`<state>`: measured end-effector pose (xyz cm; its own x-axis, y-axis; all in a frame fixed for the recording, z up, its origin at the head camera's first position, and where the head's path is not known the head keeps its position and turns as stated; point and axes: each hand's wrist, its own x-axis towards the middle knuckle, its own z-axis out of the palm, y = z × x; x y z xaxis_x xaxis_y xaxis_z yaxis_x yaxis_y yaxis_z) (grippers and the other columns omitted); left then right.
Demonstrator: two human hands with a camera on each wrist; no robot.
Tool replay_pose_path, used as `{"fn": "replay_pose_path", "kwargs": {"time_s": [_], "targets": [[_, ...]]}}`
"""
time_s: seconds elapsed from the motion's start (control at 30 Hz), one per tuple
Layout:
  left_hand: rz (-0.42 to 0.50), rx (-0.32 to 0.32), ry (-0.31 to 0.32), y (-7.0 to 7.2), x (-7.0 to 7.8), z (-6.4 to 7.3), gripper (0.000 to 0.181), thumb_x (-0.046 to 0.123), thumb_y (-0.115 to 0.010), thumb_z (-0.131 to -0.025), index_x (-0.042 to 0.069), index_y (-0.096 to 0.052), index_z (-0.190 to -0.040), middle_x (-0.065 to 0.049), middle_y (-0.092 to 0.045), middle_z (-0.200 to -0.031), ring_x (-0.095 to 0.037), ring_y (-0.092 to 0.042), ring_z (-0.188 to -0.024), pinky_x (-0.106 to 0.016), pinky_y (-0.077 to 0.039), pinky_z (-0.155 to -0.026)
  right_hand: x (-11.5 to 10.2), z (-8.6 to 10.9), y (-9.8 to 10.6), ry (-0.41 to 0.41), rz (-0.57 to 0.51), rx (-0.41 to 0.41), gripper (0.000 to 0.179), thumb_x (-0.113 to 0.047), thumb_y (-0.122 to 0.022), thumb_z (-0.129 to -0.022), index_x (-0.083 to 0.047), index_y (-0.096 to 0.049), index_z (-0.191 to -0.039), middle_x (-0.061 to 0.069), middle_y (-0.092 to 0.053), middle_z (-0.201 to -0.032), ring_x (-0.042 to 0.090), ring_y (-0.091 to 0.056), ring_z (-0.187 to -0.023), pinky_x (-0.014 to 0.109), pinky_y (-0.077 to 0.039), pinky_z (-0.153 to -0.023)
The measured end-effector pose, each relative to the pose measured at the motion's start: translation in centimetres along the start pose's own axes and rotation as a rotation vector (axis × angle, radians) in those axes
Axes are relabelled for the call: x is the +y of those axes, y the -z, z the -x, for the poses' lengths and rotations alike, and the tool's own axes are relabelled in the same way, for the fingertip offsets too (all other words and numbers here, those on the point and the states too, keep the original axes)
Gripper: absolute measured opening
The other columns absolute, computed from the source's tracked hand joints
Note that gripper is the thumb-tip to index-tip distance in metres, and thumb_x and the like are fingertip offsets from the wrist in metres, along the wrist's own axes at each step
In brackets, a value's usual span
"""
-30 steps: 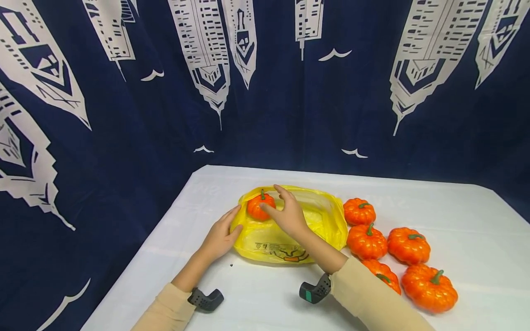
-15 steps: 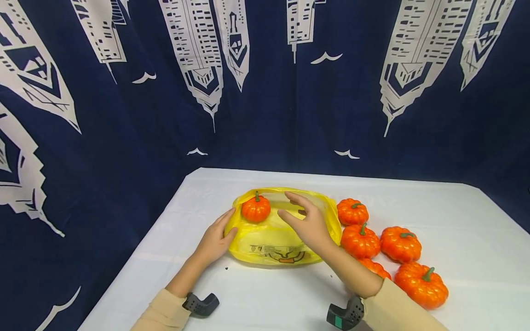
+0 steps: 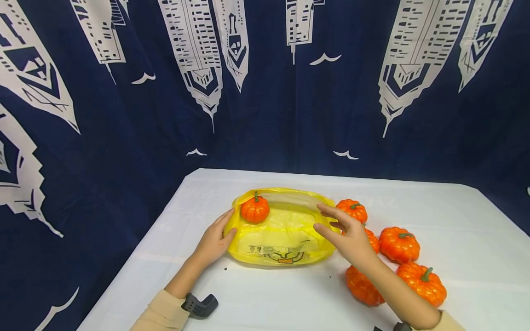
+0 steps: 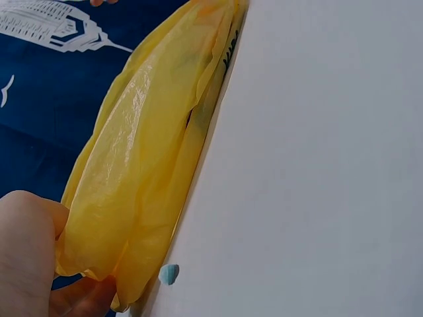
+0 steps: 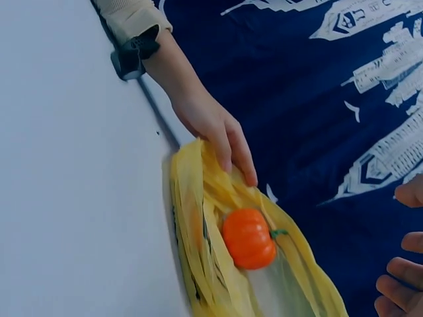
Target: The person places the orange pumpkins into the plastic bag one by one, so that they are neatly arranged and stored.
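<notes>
A yellow plastic bag lies on the white table with its mouth spread wide. One small orange pumpkin with a green stem sits inside at the left. My left hand grips the bag's left edge; in the left wrist view, the thumb and fingers pinch the thin yellow film. Fingers spread and holding nothing, my right hand hovers by the bag's right rim, overlapping a pumpkin there. Another pumpkin sits behind it, and one more shows below the forearm.
Two further pumpkins rest to the right of my right forearm. A dark curtain printed with white buildings hangs behind the table. A black wrist device sits on the left wrist.
My right hand has drawn back rightward from the pumpkin in the bag to the bag's right rim, beside the other pumpkins. The left hand keeps its grip on the bag's edge.
</notes>
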<state>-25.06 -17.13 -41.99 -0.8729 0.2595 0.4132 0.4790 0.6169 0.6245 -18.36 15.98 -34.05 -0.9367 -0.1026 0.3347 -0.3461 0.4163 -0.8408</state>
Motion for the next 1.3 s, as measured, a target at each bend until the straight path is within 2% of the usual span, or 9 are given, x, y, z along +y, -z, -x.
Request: {"fn": "replay_pose_path", "kwargs": {"time_s": [0.1,0.17,0.37,0.5,0.77,1.0,1.17,1.3], "targets": [[-0.002,-0.003,0.004,0.0,0.0,0.0,0.057,0.01,-0.06,-0.095,-0.001,-0.039,-0.147,-0.02,-0.041,-0.149,-0.037,-0.037,-0.137,-0.05,-0.029,-0.113,0.5,0.8,1.3,0.001,0.031,0.007,0.048,-0.025,-0.068,-0.093,-0.008,-0.057,-0.136,0.011,-0.06,-0.13,0.029,-0.057,-0.116,0.015,-0.048,-0.088],[-0.003,-0.002,0.003,0.0,0.0,0.0,0.057,0.01,-0.06,-0.095,0.0,-0.039,-0.147,-0.019,-0.041,-0.149,-0.037,-0.037,-0.137,-0.05,-0.029,-0.113,0.9,1.1,2.0,0.024,0.031,0.02,0.046,-0.023,-0.067,-0.094,-0.007,-0.057,-0.136,0.01,-0.059,-0.13,0.028,-0.058,-0.113,0.015,-0.05,-0.085],[0.001,-0.005,-0.002,-0.2,-0.1,-0.2,0.057,0.011,-0.06,-0.095,0.0,-0.039,-0.147,-0.019,-0.041,-0.149,-0.037,-0.037,-0.137,-0.05,-0.029,-0.113,1.8,2.0,4.8,0.148,-0.018,0.029,0.041,-0.006,-0.064,-0.094,0.001,-0.056,-0.133,-0.008,-0.06,-0.129,0.006,-0.057,-0.111,0.014,-0.048,-0.089],[0.001,-0.006,-0.001,-0.2,-0.1,-0.2,0.057,0.011,-0.06,-0.095,0.001,-0.039,-0.148,-0.019,-0.041,-0.149,-0.037,-0.037,-0.137,-0.05,-0.029,-0.113,2.3,2.4,6.9,0.185,-0.036,0.035,0.04,0.003,-0.062,-0.093,0.005,-0.056,-0.132,-0.012,-0.061,-0.127,0.004,-0.057,-0.112,0.013,-0.048,-0.089],[0.008,-0.012,0.016,-0.1,-0.1,-0.1,0.057,0.011,-0.059,-0.096,0.001,-0.039,-0.148,-0.019,-0.04,-0.149,-0.037,-0.036,-0.137,-0.05,-0.028,-0.113,3.9,2.8,10.3,0.125,0.05,0.051,0.042,-0.002,-0.06,-0.095,-0.003,-0.055,-0.136,-0.016,-0.062,-0.123,-0.002,-0.058,-0.108,0.013,-0.051,-0.082],[0.018,-0.015,0.029,-0.1,0.0,0.1,0.057,0.012,-0.059,-0.096,0.001,-0.038,-0.148,-0.018,-0.039,-0.15,-0.036,-0.035,-0.138,-0.05,-0.028,-0.113,5.6,2.8,12.5,0.076,0.052,0.078,0.046,-0.003,-0.059,-0.096,-0.009,-0.053,-0.141,-0.016,-0.066,-0.118,-0.005,-0.06,-0.106,0.009,-0.048,-0.081],[0.014,-0.013,0.033,-0.2,0.0,0.1,0.057,0.012,-0.059,-0.096,0.001,-0.039,-0.148,-0.018,-0.04,-0.15,-0.036,-0.036,-0.138,-0.05,-0.028,-0.113,7.7,3.1,13.9,0.032,0.081,0.105,0.04,-0.007,-0.06,-0.096,-0.007,-0.057,-0.136,-0.019,-0.067,-0.114,-0.007,-0.06,-0.101,0.006,-0.046,-0.08],[0.011,-0.013,0.031,-0.1,0.0,0.0,0.057,0.013,-0.059,-0.096,0.001,-0.039,-0.148,-0.018,-0.04,-0.15,-0.036,-0.036,-0.138,-0.05,-0.029,-0.113,9.5,3.2,14.6,0.002,0.06,0.112,0.039,-0.005,-0.06,-0.096,-0.012,-0.059,-0.134,-0.025,-0.064,-0.112,-0.01,-0.058,-0.099,0.004,-0.045,-0.078]]}}
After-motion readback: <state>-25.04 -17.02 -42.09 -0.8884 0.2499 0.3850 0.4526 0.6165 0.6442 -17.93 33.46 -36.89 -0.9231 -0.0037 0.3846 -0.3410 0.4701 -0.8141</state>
